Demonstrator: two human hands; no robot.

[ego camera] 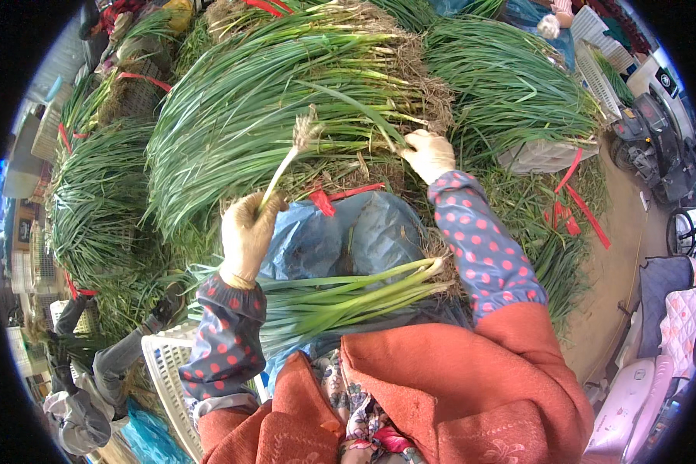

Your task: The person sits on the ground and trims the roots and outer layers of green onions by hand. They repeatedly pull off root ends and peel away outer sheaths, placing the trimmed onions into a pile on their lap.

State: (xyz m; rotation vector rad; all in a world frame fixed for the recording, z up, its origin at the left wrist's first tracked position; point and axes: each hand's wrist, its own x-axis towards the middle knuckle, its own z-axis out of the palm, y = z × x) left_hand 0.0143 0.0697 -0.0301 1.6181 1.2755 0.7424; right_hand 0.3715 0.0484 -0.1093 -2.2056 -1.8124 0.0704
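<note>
My left hand (246,238), in a pale glove, grips a green garlic stalk (281,172) by its white stem, its root tuft pointing up. In a matching glove, my right hand (431,155) pinches a long green leaf (362,107) at the near right edge of the big green garlic heap (267,116). The heap's brown roots face right, its leaves left. Across my lap, on a blue plastic sheet (377,226), lies a small bunch of green garlic (348,296), roots to the right. A red strap (323,203) shows below the heap.
More green garlic heaps stand at left (101,197) and right (504,87), the right one above a white crate (548,156). A white plastic basket (171,354) is by my left elbow. Another person's leg (119,356) is lower left, a gloved hand (549,26) upper right. A scooter (655,145) stands right.
</note>
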